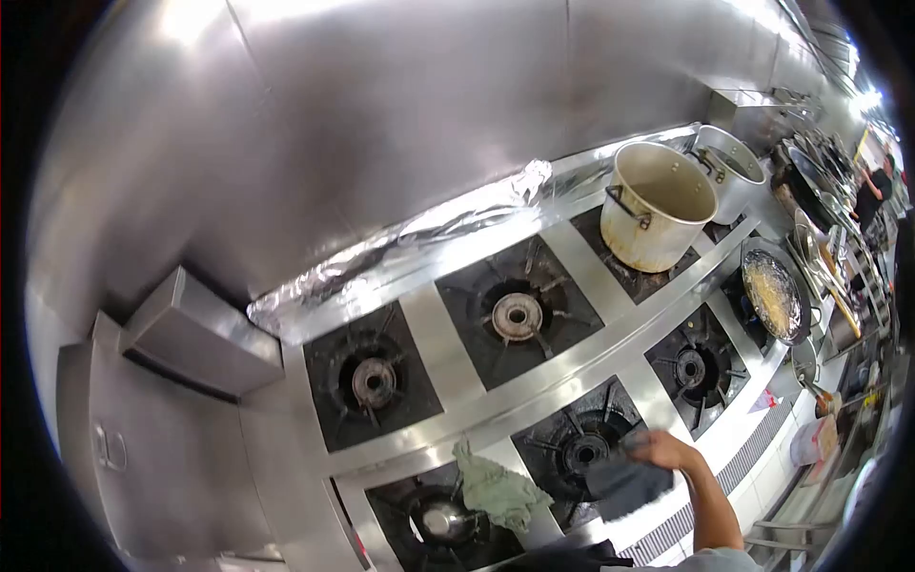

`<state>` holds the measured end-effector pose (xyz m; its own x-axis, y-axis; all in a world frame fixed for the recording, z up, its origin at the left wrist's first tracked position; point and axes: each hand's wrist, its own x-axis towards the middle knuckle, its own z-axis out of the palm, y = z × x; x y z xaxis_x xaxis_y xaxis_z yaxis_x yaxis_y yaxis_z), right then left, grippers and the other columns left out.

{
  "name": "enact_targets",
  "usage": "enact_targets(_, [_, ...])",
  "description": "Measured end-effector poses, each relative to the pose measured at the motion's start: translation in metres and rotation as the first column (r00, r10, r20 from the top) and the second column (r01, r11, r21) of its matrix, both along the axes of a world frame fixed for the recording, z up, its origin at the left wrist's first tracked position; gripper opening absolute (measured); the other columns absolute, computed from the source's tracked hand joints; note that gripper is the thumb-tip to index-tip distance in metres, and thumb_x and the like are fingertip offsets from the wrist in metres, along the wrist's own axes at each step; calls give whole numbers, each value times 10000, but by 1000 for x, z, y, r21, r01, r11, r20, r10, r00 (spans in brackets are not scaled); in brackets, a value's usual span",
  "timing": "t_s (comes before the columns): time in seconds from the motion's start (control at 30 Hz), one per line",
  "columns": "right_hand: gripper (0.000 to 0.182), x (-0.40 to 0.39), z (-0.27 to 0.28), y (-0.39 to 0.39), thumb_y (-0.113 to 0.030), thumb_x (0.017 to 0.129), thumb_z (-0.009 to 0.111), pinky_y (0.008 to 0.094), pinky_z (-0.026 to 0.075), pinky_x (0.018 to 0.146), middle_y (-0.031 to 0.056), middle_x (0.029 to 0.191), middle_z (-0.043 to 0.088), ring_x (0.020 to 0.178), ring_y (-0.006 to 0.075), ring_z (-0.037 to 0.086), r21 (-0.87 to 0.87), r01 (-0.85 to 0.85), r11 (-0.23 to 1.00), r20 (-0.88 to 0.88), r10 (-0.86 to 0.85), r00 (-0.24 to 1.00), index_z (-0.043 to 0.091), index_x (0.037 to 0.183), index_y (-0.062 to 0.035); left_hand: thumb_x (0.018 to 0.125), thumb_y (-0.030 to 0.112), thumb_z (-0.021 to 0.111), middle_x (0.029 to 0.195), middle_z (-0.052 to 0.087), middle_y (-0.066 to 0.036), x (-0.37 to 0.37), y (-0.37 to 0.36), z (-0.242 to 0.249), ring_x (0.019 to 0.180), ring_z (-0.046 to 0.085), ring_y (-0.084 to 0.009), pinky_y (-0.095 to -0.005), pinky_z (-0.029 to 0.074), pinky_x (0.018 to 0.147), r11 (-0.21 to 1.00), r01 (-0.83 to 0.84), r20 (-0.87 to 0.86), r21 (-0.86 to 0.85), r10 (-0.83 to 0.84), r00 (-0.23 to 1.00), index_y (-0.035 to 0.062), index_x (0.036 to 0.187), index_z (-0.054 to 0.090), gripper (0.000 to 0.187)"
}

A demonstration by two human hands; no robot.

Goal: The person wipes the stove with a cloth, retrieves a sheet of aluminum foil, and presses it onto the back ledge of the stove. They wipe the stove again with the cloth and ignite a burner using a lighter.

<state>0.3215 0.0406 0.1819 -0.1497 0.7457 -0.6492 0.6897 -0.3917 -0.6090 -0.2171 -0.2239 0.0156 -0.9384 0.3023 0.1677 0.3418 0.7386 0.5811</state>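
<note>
My right hand [662, 450] reaches in from the lower right, its fingers closed on a dark cloth [629, 488]. The cloth hangs over the right side of a front gas burner [583, 448] and is partly blurred. To its left, a crumpled pale green cloth [500, 486] lies across the steel strip and the edge of the neighbouring burner [443, 520]. My left hand is not in view.
A large stained pot [658, 210] stands on a back burner, with another metal pot [729, 167] behind it. A wide pan [777, 296] holds bubbling yellowish food. Crumpled foil [410, 238] lines the back. A person [872, 195] stands far right.
</note>
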Motion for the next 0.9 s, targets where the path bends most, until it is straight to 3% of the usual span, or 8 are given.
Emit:
enact_targets(0.17, [834, 71, -106, -130, -714, 769, 524, 384, 409, 967, 233, 1190, 600, 1123, 359, 556, -610, -113, 785, 164, 264, 951, 614, 1143, 26, 885, 209, 580, 882, 542, -135, 39, -23, -14, 696, 505, -245, -397, 453, 615, 996, -52, 167, -72, 64, 984, 34, 1042, 533, 240])
enact_targets(0.23, [812, 91, -158, -168, -717, 762, 527, 386, 427, 944, 229, 1174, 608, 1104, 362, 568, -584, -243, 774, 144, 394, 908, 627, 1143, -7, 886, 214, 574, 894, 544, -134, 51, -30, -20, 711, 509, -248, -404, 454, 629, 994, -63, 214, -86, 80, 974, 36, 1045, 535, 242])
enact_targets(0.3, [731, 88, -186, -188, -677, 775, 553, 374, 445, 913, 221, 1153, 619, 1076, 356, 584, -567, -88, 819, 286, 296, 911, 651, 1111, -36, 886, 219, 567, 906, 546, -134, 60, -33, -20, 725, 513, -251, -410, 455, 643, 993, -71, 253, -94, 93, 963, 39, 1049, 537, 245])
enact_targets(0.37, [528, 49, -158, -175, -476, 818, 606, 361, 491, 840, 179, 1086, 656, 1016, 294, 619, -496, 248, 832, 243, -141, 960, 646, 1090, -26, 886, 224, 561, 919, 548, -133, 65, -38, -20, 740, 516, -254, -416, 456, 656, 991, -73, 281, -109, 101, 954, 41, 1052, 540, 248])
enact_targets(0.4, [475, 82, -261, -231, -418, 818, 581, 392, 479, 859, 151, 1085, 662, 1028, 304, 614, -427, 382, 820, 205, -323, 924, 646, 1098, -40, 887, 227, 557, 925, 549, -133, 68, -40, -19, 747, 518, -255, -419, 456, 663, 991, -71, 298, -116, 103, 949, 42, 1054, 541, 250])
enact_targets(0.53, [433, 52, -283, -267, -363, 826, 541, 430, 465, 882, 117, 1101, 661, 1051, 311, 603, -467, 743, 480, 159, -781, 604, 635, 1122, -61, 887, 236, 544, 949, 553, -131, 77, -45, -18, 777, 526, -261, -431, 458, 691, 986, -83, 373, -142, 131, 918, 46, 1061, 546, 257])
enact_targets(0.73, [442, -6, -249, -236, -370, 842, 511, 442, 460, 890, 106, 1137, 645, 1076, 304, 590, -584, 812, -10, 79, -996, 45, 614, 1153, -73, 889, 251, 525, 986, 558, -129, 81, -35, -18, 821, 537, -270, -449, 461, 732, 972, -116, 498, -204, 205, 843, 53, 1071, 553, 271])
enact_targets(0.9, [450, -25, -251, -217, -376, 855, 486, 452, 456, 897, 97, 1166, 631, 1096, 298, 579, -635, 758, -149, 3, -982, -190, 596, 1179, -83, 890, 263, 508, 1016, 563, -127, 84, -41, -37, 857, 546, -277, -465, 463, 767, 979, -124, 641, -160, 198, 742, 59, 1080, 559, 284])
